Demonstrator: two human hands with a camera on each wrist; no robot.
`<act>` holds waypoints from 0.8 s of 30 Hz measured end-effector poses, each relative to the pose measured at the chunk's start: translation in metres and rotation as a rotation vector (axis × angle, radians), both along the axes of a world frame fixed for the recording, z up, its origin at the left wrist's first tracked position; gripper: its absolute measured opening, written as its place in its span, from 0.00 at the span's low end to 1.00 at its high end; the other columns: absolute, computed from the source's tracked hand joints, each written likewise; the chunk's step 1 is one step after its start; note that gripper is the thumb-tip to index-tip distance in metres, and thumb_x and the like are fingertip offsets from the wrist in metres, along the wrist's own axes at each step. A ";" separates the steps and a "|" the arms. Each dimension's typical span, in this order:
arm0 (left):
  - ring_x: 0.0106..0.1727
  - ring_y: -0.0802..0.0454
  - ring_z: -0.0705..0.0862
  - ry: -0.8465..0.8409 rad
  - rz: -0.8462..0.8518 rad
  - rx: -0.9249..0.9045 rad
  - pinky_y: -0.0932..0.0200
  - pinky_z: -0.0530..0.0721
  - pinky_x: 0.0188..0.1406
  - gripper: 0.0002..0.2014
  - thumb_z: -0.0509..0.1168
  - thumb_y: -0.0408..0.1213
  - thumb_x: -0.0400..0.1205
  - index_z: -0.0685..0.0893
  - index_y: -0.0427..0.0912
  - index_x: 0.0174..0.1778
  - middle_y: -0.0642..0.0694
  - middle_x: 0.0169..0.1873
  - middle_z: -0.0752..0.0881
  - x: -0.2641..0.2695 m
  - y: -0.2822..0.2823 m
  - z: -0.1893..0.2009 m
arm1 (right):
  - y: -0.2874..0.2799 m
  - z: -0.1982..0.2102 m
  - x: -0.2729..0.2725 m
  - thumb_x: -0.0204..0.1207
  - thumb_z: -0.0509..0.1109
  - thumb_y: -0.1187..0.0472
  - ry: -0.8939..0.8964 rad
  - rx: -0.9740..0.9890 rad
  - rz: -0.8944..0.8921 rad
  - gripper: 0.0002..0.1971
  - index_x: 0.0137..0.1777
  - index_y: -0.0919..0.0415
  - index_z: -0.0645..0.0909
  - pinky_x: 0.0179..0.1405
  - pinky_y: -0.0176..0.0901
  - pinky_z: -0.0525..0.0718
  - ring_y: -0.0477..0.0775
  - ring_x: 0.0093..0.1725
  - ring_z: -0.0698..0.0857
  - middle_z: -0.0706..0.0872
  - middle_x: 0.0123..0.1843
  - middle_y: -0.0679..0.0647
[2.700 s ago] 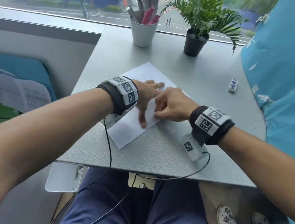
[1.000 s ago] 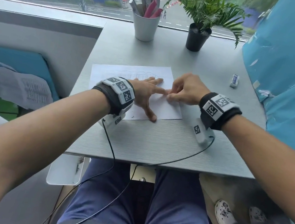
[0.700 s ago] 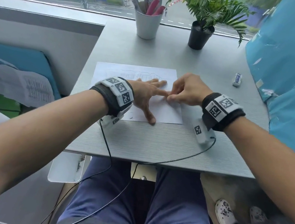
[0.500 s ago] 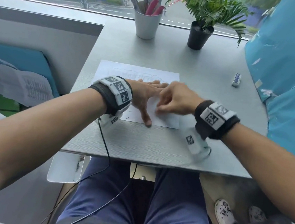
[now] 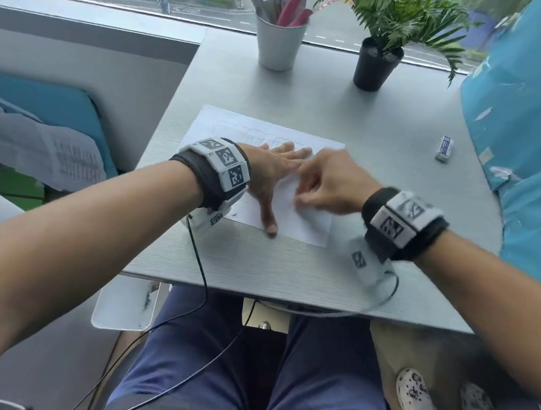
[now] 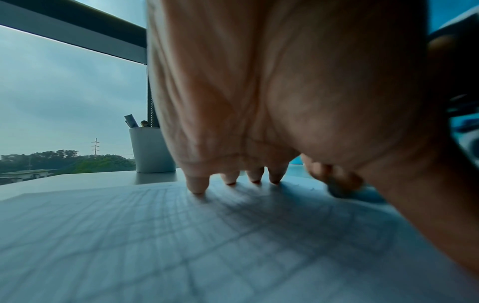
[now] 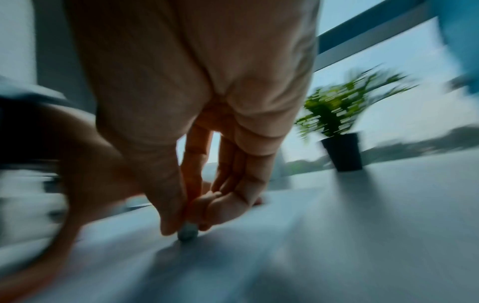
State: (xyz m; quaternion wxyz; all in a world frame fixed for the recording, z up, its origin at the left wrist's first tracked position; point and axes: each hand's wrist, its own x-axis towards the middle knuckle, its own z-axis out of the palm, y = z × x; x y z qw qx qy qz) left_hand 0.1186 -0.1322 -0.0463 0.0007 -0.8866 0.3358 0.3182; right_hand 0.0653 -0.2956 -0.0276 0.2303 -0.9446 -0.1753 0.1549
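A white sheet of paper [image 5: 238, 126] with faint pencil lines lies on the grey table [image 5: 287, 275]. My left hand [image 5: 273, 171] lies flat on it with fingers spread, and its fingertips [image 6: 198, 189] press the sheet. Just to the right, my right hand [image 5: 329, 185] is blurred with motion. Thumb and fingers pinch a small pale eraser [image 7: 187, 233] whose tip touches the paper. In the left wrist view the right hand [image 6: 334, 178] shows at the sheet's right side.
A white cup of pens [image 5: 279, 44] and a potted plant [image 5: 375, 61] stand at the table's far edge by the window. A second, wrapped eraser [image 5: 445, 148] lies at the right. A blue covered object [image 5: 528, 117] borders the table's right side.
The paper turned from slanted to square with the table edge. My right hand slid from the sheet's right edge back toward me and to the left, rubbing with the eraser. The left hand stays flat.
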 end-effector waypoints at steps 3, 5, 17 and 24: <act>0.84 0.48 0.27 0.006 -0.026 0.007 0.31 0.31 0.81 0.78 0.84 0.66 0.51 0.33 0.61 0.86 0.54 0.85 0.30 0.000 -0.001 0.000 | 0.000 -0.002 -0.002 0.66 0.82 0.59 0.050 0.001 0.067 0.08 0.31 0.50 0.87 0.30 0.27 0.79 0.35 0.30 0.83 0.86 0.31 0.42; 0.85 0.50 0.28 0.008 -0.002 -0.015 0.32 0.31 0.81 0.78 0.84 0.65 0.50 0.35 0.61 0.87 0.56 0.86 0.32 0.000 0.001 0.000 | -0.019 0.006 0.025 0.64 0.83 0.58 -0.023 0.008 -0.121 0.08 0.31 0.50 0.86 0.31 0.34 0.77 0.38 0.28 0.80 0.85 0.29 0.44; 0.84 0.50 0.26 -0.030 -0.043 0.071 0.28 0.34 0.82 0.79 0.85 0.65 0.49 0.35 0.62 0.87 0.55 0.85 0.29 -0.002 -0.002 0.002 | -0.021 0.004 0.023 0.65 0.82 0.58 -0.079 -0.023 -0.141 0.05 0.33 0.54 0.88 0.32 0.37 0.80 0.48 0.34 0.84 0.85 0.31 0.46; 0.82 0.49 0.22 -0.041 -0.037 0.127 0.31 0.35 0.84 0.81 0.86 0.65 0.46 0.34 0.64 0.85 0.51 0.83 0.23 -0.002 -0.003 0.001 | -0.019 0.005 0.020 0.65 0.82 0.59 -0.026 -0.022 -0.081 0.03 0.36 0.55 0.91 0.34 0.37 0.78 0.44 0.33 0.83 0.89 0.34 0.49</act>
